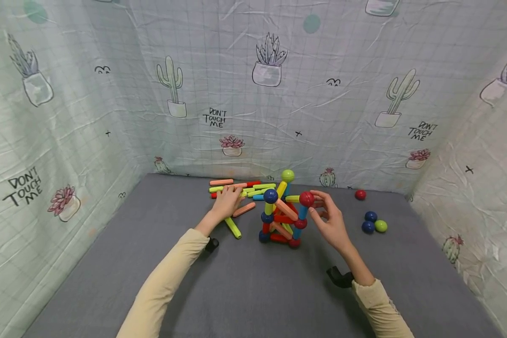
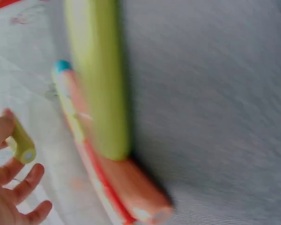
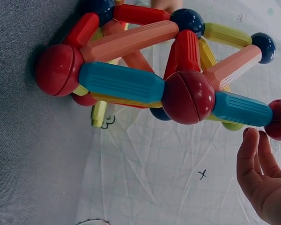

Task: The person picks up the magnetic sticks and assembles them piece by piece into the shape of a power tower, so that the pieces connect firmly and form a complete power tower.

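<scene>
My left hand is over the pile of magnetic rods at the back. In the left wrist view it pinches a short yellow-green rod between thumb and index finger, its other fingers spread. Right of the pile stands a two-level magnetic structure of coloured rods and balls. My right hand is at its right side, fingers and thumb holding the red ball on the top right corner. That ball sits on a blue rod in the right wrist view. Part of the ball lies outside that view.
Loose rods, among them an orange one and a yellow-green one, lie near the left hand. Farther right are a red ball, two blue balls and a green ball. A patterned cloth surrounds the grey surface.
</scene>
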### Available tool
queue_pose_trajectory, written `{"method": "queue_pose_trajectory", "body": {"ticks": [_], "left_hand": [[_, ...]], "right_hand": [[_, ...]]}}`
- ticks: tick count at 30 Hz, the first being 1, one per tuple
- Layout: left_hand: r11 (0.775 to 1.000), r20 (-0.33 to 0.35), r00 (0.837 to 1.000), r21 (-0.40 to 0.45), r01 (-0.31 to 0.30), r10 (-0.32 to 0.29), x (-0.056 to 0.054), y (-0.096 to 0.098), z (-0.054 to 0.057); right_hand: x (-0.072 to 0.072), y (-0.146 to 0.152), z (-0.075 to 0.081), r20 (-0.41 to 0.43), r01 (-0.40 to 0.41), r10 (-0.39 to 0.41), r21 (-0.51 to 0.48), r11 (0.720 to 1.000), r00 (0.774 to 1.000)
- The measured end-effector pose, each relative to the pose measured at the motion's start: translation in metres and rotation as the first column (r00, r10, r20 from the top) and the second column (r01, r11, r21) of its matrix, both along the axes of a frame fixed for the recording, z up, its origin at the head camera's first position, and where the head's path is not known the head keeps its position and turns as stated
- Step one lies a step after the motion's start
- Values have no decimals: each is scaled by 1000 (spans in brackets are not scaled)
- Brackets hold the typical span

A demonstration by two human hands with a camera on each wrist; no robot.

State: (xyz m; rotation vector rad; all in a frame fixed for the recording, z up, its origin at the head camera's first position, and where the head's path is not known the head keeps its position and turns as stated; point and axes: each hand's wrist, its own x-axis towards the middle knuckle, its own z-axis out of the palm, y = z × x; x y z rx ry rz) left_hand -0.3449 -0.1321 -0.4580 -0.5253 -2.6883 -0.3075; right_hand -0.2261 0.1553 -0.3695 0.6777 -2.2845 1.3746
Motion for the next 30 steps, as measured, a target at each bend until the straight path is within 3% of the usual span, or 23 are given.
{"method": "queue_pose_trajectory", "body": {"ticks": [3, 5, 9, 12, 15, 18, 21, 26, 30], "left_hand": [[993, -92, 996, 117, 17, -7, 7, 6, 16], [976, -164, 986, 212, 43, -7, 13, 11, 31], [898, -303, 952, 407, 168, -40, 32, 24, 67], [815, -385, 911, 474, 331, -146, 50, 35, 93], [748, -408, 861, 458, 481, -303, 67, 48, 110], [713, -377, 818, 411, 568, -434, 79, 61, 117], [716, -332, 804, 371, 592, -493, 83, 72, 115], [770, -297, 831, 321, 551, -470, 78, 81, 104], [805, -299, 843, 278, 525, -447, 75, 82, 101]], "right_hand": [[0, 0, 0, 5, -2, 2, -5, 1000, 1000], [-1, 0, -1, 11, -3, 3, -7, 1000, 1000], [-2, 0, -2, 20, -8, 8, -11, 1000, 1000], [-3, 0, -2, 18, -9, 9, -18, 1000, 1000], [-3, 0, -2, 20, -10, 10, -26, 1000, 1000], [-3, 0, -2, 19, -7, 8, -25, 1000, 1000], [-3, 0, -3, 20, -6, 7, -26, 1000, 1000], [-4, 1, -3, 16, -15, 15, -24, 1000, 1000], [-8, 1, -6, 24, -17, 18, -33, 999, 1000]]}}
